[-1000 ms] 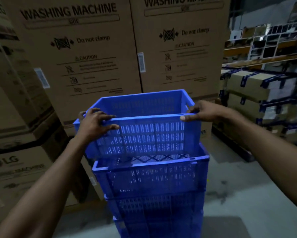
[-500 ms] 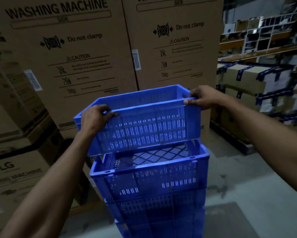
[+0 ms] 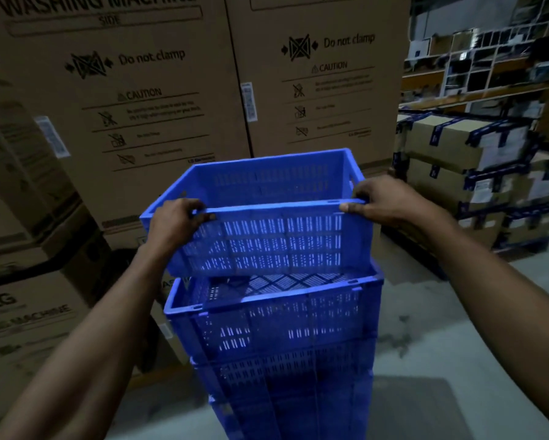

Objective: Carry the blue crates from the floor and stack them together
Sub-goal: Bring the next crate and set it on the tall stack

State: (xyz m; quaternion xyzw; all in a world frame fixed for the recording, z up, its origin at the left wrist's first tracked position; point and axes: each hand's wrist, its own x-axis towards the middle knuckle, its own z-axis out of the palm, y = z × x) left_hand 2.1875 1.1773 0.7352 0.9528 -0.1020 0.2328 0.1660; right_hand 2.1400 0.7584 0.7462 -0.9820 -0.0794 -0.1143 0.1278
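Head view: top crate (image 3: 266, 239) gripped by left hand (image 3: 174, 222) and right hand (image 3: 381, 201) at near rim corners, fingers curled over, long axis crosswise, tilted above stack (image 3: 276, 328)

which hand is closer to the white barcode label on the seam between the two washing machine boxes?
Left hand, marginally: it grips the held crate's near-left corner, below-left of the label. Right hand grips the near-right corner, farther right.

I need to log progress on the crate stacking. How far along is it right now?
Done: a stack of blue crates already stands on the floor before the washing machine boxes. In hand: the left hand and right hand each have a grip on the near rim of the top crate, held tilted over the stack, not yet seated. Left: lowering it in. No other loose crates are in view.
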